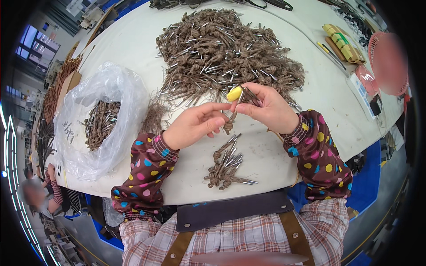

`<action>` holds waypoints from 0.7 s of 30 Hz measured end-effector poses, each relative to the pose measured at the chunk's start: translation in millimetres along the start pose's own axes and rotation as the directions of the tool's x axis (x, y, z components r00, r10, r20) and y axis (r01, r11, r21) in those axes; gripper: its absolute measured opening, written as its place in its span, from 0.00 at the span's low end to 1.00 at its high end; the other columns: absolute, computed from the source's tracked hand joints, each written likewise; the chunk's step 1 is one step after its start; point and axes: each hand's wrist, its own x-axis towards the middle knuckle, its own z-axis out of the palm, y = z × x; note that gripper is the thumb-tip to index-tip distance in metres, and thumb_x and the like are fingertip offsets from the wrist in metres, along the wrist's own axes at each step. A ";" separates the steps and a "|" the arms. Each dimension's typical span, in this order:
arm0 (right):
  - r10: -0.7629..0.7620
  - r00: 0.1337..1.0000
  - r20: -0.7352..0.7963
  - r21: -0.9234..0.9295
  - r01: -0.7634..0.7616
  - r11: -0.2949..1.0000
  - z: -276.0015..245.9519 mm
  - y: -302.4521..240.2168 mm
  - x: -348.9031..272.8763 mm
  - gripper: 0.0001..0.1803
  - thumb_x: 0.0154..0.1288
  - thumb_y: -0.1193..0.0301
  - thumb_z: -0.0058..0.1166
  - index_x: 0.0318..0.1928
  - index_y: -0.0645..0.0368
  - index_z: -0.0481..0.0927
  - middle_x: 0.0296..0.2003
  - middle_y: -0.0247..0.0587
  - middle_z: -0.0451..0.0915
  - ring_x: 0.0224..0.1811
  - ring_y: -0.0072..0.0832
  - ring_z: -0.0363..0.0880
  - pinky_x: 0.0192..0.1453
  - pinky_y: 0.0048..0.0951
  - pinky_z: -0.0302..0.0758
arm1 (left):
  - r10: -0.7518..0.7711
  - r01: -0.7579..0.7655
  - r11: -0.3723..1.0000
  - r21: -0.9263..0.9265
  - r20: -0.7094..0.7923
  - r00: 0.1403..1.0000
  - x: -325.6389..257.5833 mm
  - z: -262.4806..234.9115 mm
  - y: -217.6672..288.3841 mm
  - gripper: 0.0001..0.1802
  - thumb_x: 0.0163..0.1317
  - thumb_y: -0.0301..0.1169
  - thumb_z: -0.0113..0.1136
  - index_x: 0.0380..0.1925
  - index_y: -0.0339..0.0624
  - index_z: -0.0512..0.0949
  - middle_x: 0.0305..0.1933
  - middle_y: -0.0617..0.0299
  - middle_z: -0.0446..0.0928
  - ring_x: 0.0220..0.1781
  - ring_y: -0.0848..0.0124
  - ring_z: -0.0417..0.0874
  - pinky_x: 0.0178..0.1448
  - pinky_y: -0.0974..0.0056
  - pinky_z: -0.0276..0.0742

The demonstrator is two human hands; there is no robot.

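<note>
My right hand (270, 108) is closed around a knotted brown cord (228, 127) with metal tips, whose knot hangs below the fingers. At the same fingertips sits a small yellow piece (234, 93); I cannot tell whether it is a tool handle or a finger cover. My left hand (195, 126) is beside the cord, index finger stretched toward it and thumb apart, its other fingers loosely curled. Below both hands lies a small group of knotted cords (222, 170) with silver tips. A large heap of such cords (222, 53) covers the table beyond.
At left, a clear plastic bag (133, 95) stands open with more knotted cords inside. Loose brown threads (155, 115) lie next to it on the white table (328, 99). At far right are a yellow bundle (344, 44), a power strip (359, 95) and a pink fan (375, 48). Another person sits at lower left.
</note>
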 end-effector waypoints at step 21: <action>0.187 0.979 0.085 0.284 -0.203 0.937 -4.4 -16.0 -0.8 0.12 0.64 0.71 0.53 0.46 0.61 0.72 0.36 0.31 0.78 0.18 0.08 0.57 0.18 0.13 0.53 | 0.308 0.200 0.784 0.587 -0.648 0.696 1.9 -71.8 -1.1 0.10 0.61 0.32 0.58 0.38 0.36 0.76 0.37 0.64 0.77 0.33 0.77 0.75 0.40 0.70 0.73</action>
